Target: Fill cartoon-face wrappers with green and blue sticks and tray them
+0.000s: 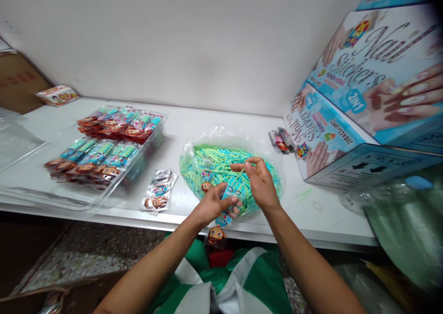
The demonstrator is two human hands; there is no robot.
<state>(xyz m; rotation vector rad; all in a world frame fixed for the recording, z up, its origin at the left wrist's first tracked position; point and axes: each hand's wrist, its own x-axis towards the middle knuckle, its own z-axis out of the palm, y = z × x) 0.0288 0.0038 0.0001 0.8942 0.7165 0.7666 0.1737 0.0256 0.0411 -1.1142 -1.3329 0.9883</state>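
Observation:
My left hand [217, 204] grips a clear plastic sachet [216, 234] printed with a brown cartoon face, hanging over the table's front edge. Pale blue-green sticks show at the sachet's upper end, close to my fingers. Just to the right, my right hand [262, 184] hovers over the stick pile with its fingers curled in; whatever they pinch, if anything, is hidden. Beneath both hands lies an opened clear bag [273, 143] full of thin green and blue sticks [214, 154]. Another printed sachet [206, 181] rests on those sticks, left of my hands.
On the left, a clear plastic tray [114, 198] holds stacked filled sachets [92, 161]. Several flat sachets [159, 191] lie beside it. Small dark packets [281, 141] sit near large nail-sticker boxes [374, 74] on the right. A plastic bottle [387, 191] lies below the boxes.

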